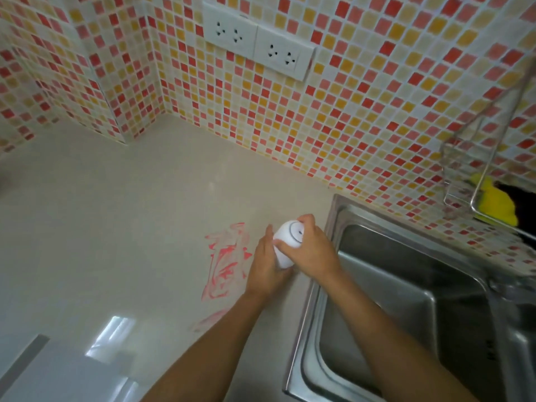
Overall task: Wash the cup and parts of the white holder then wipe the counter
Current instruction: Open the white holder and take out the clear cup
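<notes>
I see the left hand (268, 268) curled round the white holder (287, 242) and the right hand (314, 250) gripping its top, which bears a thin dark ring. They hold it at the counter (130, 213) just left of the sink (330, 216) rim. A red smear (226, 262) lies left, with open counter beyond.

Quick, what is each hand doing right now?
The left hand grips the white holder round its side.
The right hand grips the same white holder at its top end.
</notes>
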### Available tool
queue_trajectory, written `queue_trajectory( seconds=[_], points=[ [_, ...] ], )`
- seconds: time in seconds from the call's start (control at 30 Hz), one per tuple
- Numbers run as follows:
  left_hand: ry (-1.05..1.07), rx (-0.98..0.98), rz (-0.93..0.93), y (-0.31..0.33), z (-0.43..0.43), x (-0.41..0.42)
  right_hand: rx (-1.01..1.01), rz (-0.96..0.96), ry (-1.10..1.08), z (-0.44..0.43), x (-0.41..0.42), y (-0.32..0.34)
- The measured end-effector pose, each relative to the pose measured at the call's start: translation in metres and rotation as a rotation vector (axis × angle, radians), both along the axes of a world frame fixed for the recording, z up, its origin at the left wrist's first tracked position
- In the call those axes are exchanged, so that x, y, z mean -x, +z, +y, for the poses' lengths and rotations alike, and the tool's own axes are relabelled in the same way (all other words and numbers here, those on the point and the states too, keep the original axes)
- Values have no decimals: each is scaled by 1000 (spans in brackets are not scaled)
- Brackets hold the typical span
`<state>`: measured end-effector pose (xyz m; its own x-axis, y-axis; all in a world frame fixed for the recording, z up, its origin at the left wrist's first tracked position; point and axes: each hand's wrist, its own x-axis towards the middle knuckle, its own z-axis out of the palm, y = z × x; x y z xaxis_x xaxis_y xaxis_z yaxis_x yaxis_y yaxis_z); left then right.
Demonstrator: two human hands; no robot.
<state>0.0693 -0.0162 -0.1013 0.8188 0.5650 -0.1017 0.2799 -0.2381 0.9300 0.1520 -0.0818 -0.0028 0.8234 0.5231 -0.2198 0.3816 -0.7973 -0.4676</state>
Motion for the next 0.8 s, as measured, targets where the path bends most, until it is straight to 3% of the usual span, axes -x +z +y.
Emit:
queue_trajectory(
  seconds=[0.13,0.33,0.53,0.7,0.8],
  points=[
    [-14,10,-45,-6,4,-9,1,25,-62,-2,-10,1],
    [-116,-175,-48,-10,3,-19,-16,121,-117,-15,-31,4],
    [-68,-157,-11,-8,-6,-16,-14,119,-2,-20,-33,9],
    [-97,5,-33,3,-16,2,-33,201,297,-34,-37,32],
    [-127,46,-68,10,-13,9,-35,198,358,-38,-42,50]
  ],
)
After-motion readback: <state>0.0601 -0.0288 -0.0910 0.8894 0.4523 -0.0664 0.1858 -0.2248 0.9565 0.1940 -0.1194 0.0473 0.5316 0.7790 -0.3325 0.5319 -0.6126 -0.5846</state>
